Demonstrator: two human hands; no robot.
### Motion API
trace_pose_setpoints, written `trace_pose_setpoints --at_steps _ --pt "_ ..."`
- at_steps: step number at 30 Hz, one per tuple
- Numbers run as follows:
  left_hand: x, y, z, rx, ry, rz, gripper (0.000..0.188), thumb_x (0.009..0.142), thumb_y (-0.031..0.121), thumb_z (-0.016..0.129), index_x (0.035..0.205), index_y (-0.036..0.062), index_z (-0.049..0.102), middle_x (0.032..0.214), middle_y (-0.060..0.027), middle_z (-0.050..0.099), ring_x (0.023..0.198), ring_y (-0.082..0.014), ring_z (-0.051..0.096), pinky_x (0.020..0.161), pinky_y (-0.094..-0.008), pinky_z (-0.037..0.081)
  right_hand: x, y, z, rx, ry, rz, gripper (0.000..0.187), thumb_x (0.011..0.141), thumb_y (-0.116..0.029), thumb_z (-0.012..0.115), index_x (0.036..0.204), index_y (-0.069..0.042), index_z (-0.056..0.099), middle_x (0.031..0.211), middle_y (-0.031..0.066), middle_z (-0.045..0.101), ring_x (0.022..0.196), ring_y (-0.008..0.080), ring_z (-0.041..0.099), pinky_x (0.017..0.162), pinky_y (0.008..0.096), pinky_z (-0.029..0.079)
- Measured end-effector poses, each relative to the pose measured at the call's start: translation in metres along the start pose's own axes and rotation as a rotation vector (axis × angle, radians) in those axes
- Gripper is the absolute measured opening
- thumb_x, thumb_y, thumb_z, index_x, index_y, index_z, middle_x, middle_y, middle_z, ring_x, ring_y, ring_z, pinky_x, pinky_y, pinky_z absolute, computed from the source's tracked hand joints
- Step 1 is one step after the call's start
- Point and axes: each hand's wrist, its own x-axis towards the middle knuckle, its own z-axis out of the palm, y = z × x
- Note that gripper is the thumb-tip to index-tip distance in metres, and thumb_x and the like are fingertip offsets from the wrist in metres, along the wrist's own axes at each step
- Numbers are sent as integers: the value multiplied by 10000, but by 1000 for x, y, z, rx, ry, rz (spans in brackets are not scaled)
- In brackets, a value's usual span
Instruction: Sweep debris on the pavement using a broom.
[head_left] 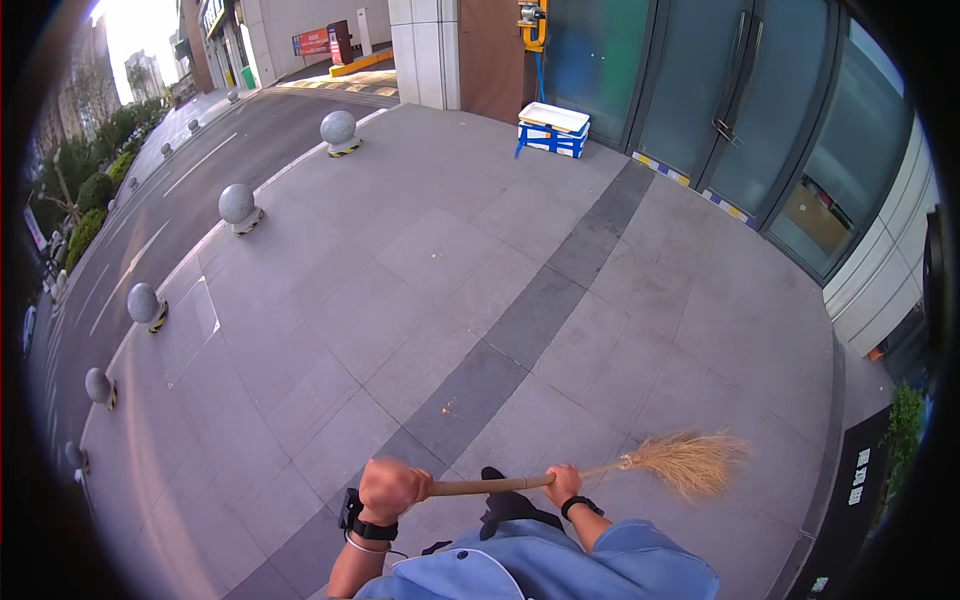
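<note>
A straw broom (500, 486) with a pale wooden handle lies crosswise in front of my body. My left hand (392, 487) is closed round the end of the handle. Farther along, nearer the bristles, my right hand (563, 485) also grips it. The broom's bristle head (690, 462) points to the right, over the grey paving; whether it touches the ground I cannot tell. Small orange-brown bits (447, 407) lie on the dark paving strip ahead of my hands.
Round stone bollards (239, 205) line the road edge on the left. A white foam box with blue tape (554, 130) stands by the wall, left of glass doors (745, 100) with a lock on the handles. A black planter (845, 490) with green plants is at the right.
</note>
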Motion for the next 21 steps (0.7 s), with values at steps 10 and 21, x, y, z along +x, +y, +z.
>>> trace_pose_setpoints --at_steps 10,21 --pt "-14 99 6 520 623 480 321 758 112 440 472 112 292 365 -39 337 290 -148 309 332 -311 294 212 -256 40 15 -473 -669 78 711 -133 631 776 -138 673 874 81 617 930 272 570 733 396 519" --pt "12 172 -23 769 637 650 273 846 168 504 587 121 429 501 -41 428 451 -140 408 450 -317 338 295 -485 93 180 -553 -1240 73 655 -72 611 713 -42 642 805 160 635 817 337 633 607 444 521"
